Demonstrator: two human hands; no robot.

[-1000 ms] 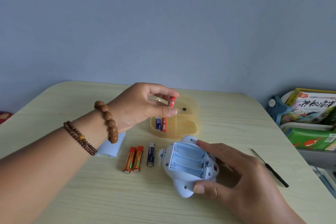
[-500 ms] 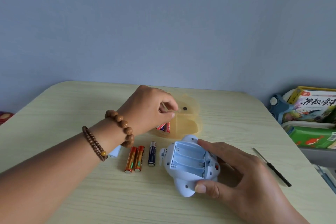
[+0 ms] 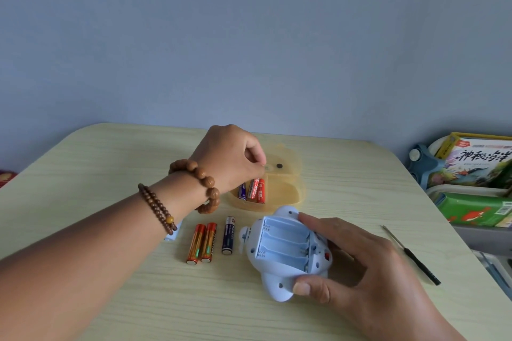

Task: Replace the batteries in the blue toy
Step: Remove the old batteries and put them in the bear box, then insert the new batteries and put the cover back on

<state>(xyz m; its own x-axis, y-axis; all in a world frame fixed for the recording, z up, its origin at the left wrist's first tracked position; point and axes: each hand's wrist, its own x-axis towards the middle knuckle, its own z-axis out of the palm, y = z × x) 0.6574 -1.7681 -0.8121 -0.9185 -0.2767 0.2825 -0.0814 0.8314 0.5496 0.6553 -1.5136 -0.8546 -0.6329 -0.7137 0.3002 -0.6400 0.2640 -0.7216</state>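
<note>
Near the middle of the pale wooden table (image 3: 110,299) we have the blue toy (image 3: 279,252) lying on its back with its battery bay open and all the slots empty, and our right hand (image 3: 357,271) is clamped around it, thumb on the near edge and fingers over the far side. Our left hand (image 3: 230,158) reaches over the yellow tray (image 3: 285,194) just behind the toy, fingers curled together above the batteries in the tray (image 3: 253,188); we cannot tell whether they are pinching one or only touching the tops. Three loose batteries (image 3: 210,241) lie side by side on the table just left of the toy, two orange and one dark blue, and a slim screwdriver (image 3: 410,253) lies well off to the right. What looks like the light blue cover (image 3: 173,232) peeks out beneath our left forearm. The main risk, as we judge it, is mixing the two groups: nothing here marks which cells are fresh, so spent ones could go back into the bay. Polarity is the next hazard, since the slot markings are too small to read from here and a cell seated backwards would leave the toy dead. Our forearm also hangs low over the loose batteries and the cover, so a careless sweep back could roll them off or nudge them out of order.
</note>
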